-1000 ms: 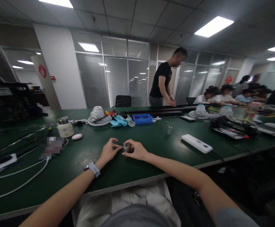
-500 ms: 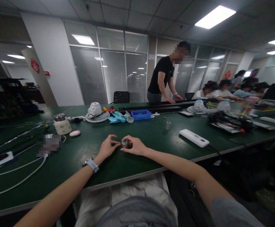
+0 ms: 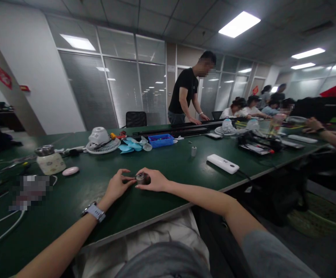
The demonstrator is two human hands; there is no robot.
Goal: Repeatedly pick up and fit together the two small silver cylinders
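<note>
A small metal cylinder (image 3: 140, 178) with a ringed top stands on the green table in front of me. My right hand (image 3: 154, 180) curls round it from the right, fingers behind and thumb in front. From the left, my left hand (image 3: 119, 186) reaches in, its raised forefinger apart from the thumb. The lower fingertips of that hand come up to the cylinder's side; whether they touch it I cannot tell. A second metal cylinder (image 3: 193, 151) stands farther back to the right.
Behind my hands lie blue fan blades (image 3: 133, 145), a blue tray (image 3: 161, 141) of small parts and a white fan (image 3: 102, 141). A white power strip (image 3: 222, 164) is to the right, a jar (image 3: 50, 160) and pink oval object (image 3: 70, 171) to the left. A person (image 3: 185, 90) stands opposite.
My view has turned to the right, so the table and everything on it appear shifted left. Both hands keep nearly the same pose around the cylinder.
</note>
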